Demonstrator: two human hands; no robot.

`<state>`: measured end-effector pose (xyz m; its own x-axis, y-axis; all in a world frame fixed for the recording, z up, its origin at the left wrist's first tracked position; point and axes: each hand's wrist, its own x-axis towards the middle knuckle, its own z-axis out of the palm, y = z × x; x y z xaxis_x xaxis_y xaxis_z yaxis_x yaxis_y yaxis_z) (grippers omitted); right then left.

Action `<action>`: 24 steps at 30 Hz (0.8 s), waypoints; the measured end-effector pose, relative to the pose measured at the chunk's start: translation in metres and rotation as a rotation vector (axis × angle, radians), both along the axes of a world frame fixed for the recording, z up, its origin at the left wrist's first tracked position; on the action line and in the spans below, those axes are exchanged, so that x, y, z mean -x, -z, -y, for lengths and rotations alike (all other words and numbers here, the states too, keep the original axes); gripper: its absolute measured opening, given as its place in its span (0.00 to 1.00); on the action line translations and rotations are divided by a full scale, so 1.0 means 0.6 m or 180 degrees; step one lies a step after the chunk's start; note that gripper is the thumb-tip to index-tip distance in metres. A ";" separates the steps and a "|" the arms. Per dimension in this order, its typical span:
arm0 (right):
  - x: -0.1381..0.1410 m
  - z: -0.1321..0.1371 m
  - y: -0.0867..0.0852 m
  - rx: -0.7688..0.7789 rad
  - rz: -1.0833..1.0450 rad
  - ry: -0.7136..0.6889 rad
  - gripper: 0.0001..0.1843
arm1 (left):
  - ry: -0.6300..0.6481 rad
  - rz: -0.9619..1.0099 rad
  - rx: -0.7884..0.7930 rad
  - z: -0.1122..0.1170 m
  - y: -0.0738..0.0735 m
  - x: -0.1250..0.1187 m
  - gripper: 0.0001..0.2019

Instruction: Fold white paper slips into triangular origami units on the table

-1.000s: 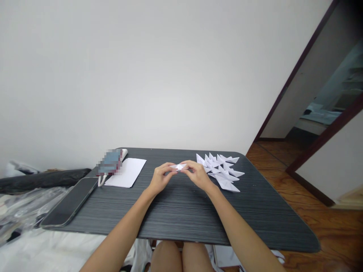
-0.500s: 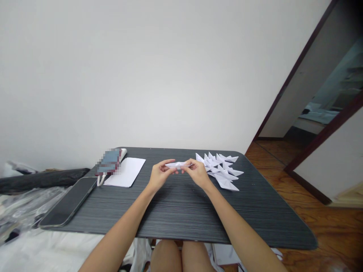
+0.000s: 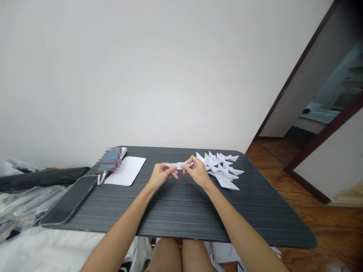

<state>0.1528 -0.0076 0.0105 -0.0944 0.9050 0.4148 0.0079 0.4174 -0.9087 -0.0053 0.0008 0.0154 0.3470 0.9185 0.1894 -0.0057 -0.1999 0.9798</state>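
Observation:
Both hands pinch a small folded white paper piece (image 3: 178, 165) just above the middle of a dark striped table (image 3: 181, 211). My left hand (image 3: 160, 175) grips its left end with the fingers curled. My right hand (image 3: 196, 172) grips its right end between thumb and fingertips. Just right of my right hand, several folded white paper boats (image 3: 222, 170) lie in a cluster on the table.
A flat white sheet (image 3: 126, 170) lies at the back left, beside a blurred-out object (image 3: 109, 161) with a white cord. A dark phone (image 3: 69, 200) rests near the table's left edge. Wooden floor and a doorway are on the right.
The paper piece has been pulled longer and flatter between the hands. Both hands have shifted slightly, still holding it.

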 end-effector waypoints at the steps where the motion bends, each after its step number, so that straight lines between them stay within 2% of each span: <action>1: 0.000 0.000 0.000 0.0016 -0.0023 -0.0023 0.11 | -0.0028 -0.0026 -0.0005 0.000 0.001 0.000 0.15; 6: 0.000 0.000 -0.002 0.0061 0.0029 -0.0059 0.08 | 0.0080 -0.0152 0.0098 -0.002 0.006 -0.001 0.15; 10: -0.001 0.000 0.003 0.0103 0.0220 -0.0165 0.13 | 0.0338 -0.0353 0.0145 -0.004 0.006 0.006 0.15; 12: -0.001 -0.002 0.007 0.0197 0.0269 -0.0221 0.11 | 0.0437 -0.0537 0.0132 -0.003 0.006 0.010 0.15; 14: -0.003 -0.005 0.010 0.0293 0.0287 -0.0307 0.09 | 0.0484 -0.0671 0.0129 -0.003 0.005 0.012 0.16; 17: -0.005 -0.008 0.009 0.0407 0.0217 -0.0533 0.12 | 0.0538 -0.0655 0.0260 -0.002 0.004 0.012 0.18; 20: -0.007 -0.008 0.006 0.0579 0.0030 -0.0693 0.15 | 0.0519 -0.0504 0.0440 -0.002 0.004 0.010 0.20; 24: -0.005 -0.004 0.007 0.0788 -0.0147 -0.0847 0.15 | 0.0296 -0.0425 0.0346 -0.002 0.005 0.010 0.18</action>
